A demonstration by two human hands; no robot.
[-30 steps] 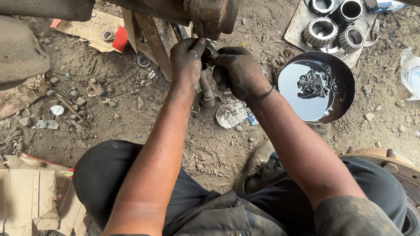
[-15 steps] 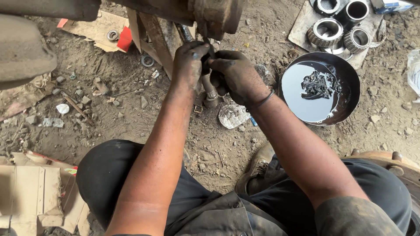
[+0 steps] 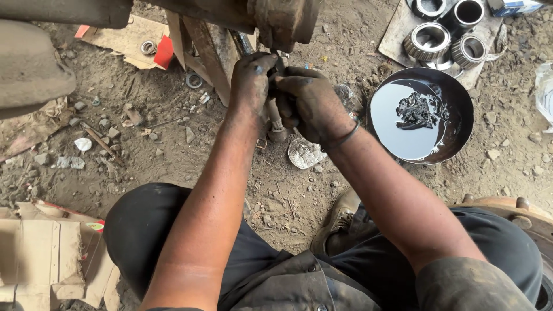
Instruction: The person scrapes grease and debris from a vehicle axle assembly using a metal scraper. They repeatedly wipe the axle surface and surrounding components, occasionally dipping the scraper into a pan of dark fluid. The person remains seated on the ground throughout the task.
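Both of my greasy hands meet under a rusty axle hub [image 3: 285,20] at the top middle. My left hand [image 3: 252,80] and my right hand [image 3: 308,103] close together around a small dark part at the hub's lower end; the part itself is mostly hidden by my fingers. A metal rod with a socket end [image 3: 276,126] hangs down between the hands. I sit on dirt ground with my knees apart.
A round metal pan [image 3: 461,98] of dark liquid with a black lump stands at the right. Several bearings [image 3: 429,40] lie on cardboard beyond it. A crumpled foil scrap [image 3: 305,154], cardboard pieces [image 3: 40,265], a ring [image 3: 193,80] and stones lie on the dirt.
Both hands stay clasped at the hub's lower end, with only slight shifts of the fingers. The view has drifted a little.
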